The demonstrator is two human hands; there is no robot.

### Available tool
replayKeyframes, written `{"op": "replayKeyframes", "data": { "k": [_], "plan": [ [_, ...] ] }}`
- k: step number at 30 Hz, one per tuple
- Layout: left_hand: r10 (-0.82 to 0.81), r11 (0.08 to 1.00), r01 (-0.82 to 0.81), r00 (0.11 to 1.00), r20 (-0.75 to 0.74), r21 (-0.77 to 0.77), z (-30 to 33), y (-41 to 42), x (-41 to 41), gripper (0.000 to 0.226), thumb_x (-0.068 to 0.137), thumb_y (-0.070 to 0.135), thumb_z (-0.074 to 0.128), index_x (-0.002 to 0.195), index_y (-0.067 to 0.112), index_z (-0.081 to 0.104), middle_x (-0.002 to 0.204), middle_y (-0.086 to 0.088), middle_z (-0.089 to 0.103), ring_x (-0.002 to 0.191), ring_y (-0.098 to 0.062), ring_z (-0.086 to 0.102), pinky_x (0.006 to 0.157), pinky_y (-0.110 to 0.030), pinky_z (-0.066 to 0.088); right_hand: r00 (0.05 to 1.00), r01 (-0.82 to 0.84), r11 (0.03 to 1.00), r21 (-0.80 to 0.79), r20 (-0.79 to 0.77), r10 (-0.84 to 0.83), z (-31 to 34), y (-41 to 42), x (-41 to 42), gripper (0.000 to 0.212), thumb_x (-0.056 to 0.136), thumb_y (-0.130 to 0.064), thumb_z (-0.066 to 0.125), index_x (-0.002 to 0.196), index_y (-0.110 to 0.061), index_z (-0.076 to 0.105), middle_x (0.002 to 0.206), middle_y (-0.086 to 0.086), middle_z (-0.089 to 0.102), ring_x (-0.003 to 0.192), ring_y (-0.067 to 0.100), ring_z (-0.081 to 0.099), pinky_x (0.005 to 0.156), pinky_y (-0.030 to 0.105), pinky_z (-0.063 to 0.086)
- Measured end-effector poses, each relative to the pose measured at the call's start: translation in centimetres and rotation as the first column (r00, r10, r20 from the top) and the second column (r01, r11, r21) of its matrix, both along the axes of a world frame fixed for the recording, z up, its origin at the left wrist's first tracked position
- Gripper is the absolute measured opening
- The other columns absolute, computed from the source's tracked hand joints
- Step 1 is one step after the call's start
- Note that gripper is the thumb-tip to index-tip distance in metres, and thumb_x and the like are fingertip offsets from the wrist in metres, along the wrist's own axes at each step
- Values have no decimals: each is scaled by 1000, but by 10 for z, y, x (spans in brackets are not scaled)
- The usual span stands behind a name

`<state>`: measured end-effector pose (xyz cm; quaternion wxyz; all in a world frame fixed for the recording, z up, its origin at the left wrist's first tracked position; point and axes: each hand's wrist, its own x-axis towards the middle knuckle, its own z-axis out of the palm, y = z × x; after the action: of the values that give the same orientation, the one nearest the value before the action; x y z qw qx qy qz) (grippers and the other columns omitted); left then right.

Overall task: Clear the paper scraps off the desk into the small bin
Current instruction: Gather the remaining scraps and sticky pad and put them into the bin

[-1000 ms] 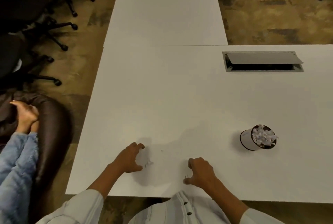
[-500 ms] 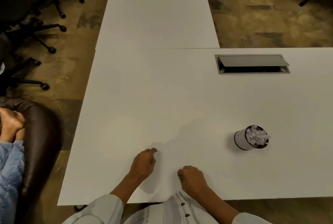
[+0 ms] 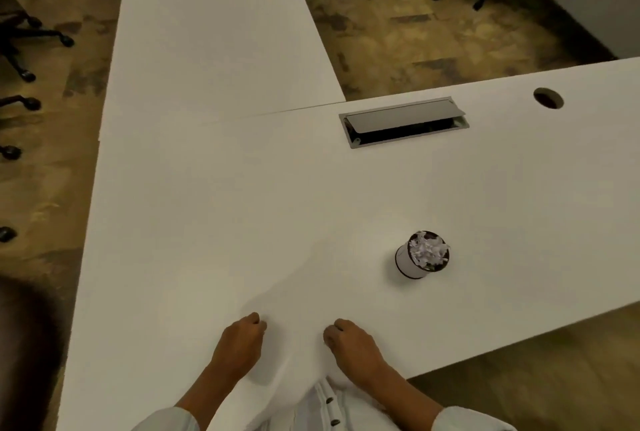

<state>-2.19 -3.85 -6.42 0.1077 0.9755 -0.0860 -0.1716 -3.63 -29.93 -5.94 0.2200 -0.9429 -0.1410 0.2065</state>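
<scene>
A: Entry, hands first. Left hand [image 3: 240, 344] and right hand [image 3: 349, 344] sit low in the frame, centre, knuckles up on the desk [image 3: 214, 222], fingers curled under into loose fists. Cannot tell whether either holds a scrap; the palms face down.

B: Change from a second ago?

A: Then the left hand was open and cupped beside a small scrap on the desktop, the right pinching at something. Now both are closed and that scrap is no longer visible. No loose paper shows on the white surface between or around the hands.

B: Meaning?

A: Judgement: the last bits are probably gathered in the fists, and emptying them is what remains.

B: Bin position?

A: The small bin [image 3: 420, 255] stands upright at right of centre, above and right of the right hand, well apart from both. Its paper scraps [image 3: 427, 250] are heaped to the rim. Nearer the right hand than the left.
</scene>
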Motion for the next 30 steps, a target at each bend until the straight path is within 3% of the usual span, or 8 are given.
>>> {"op": "replayKeyframes", "data": {
  "k": [2,4,10,13,16,22,26,30],
  "plan": [
    [25,999,-25,1000,-10,-38,3,-11,3,21,64,3,75,59,18,61,58,7,52,37,-12,48,39,-12,20,987,162,983,86,11,-163,12,-16,11,11,91,-15,51,88,-20,61,86,-5,59,72,10,54,57,26,46],
    [62,989,-63,998,-11,-135,11,-30,11,15,71,4,70,64,17,65,61,7,54,43,-12,51,42,-8,17,941,318,926,204,52,-334,31,-35,25,11,90,-17,55,86,-24,62,83,-11,59,70,5,54,59,24,49],
    [72,871,-35,996,58,-490,65,-133,79,15,77,7,62,69,17,69,61,9,49,51,-4,44,52,-11,31,696,593,682,429,153,-701,98,-103,69,11,86,-9,65,85,-19,68,78,-13,65,75,2,61,58,13,48],
    [89,766,-9,992,92,-643,101,-196,112,9,77,8,65,72,13,71,62,-1,61,55,-8,53,56,-14,40,635,641,643,419,181,-751,117,-132,90,6,85,-12,67,85,-18,69,77,-9,67,71,-1,61,61,11,48],
    [86,699,3,992,88,-715,122,-249,136,6,76,8,67,76,9,73,66,-7,67,60,-16,60,60,-22,47,626,691,641,334,168,-762,120,-151,106,5,84,-21,67,81,-25,68,75,-9,68,65,4,63,59,26,55],
    [-50,768,10,998,-45,-640,109,-293,161,14,80,7,60,86,4,73,78,-11,69,68,-16,58,63,-20,40,684,711,693,115,115,-721,115,-163,118,11,82,-25,67,91,-26,73,82,-8,72,66,11,65,58,29,56],
    [-171,773,117,985,-27,-623,98,-285,167,12,74,10,59,80,9,68,73,-6,63,65,-19,56,60,-32,46,697,703,706,93,112,-708,120,-177,119,20,80,-22,64,97,-29,71,82,-12,71,65,10,66,60,29,56],
    [-184,744,110,982,-44,-659,95,-265,172,46,71,16,59,116,9,63,100,-4,65,74,-12,64,66,-17,49,676,707,693,141,156,-721,137,-189,120,16,80,-21,68,94,-28,72,85,-15,71,65,3,66,65,28,56]
  ]
}}
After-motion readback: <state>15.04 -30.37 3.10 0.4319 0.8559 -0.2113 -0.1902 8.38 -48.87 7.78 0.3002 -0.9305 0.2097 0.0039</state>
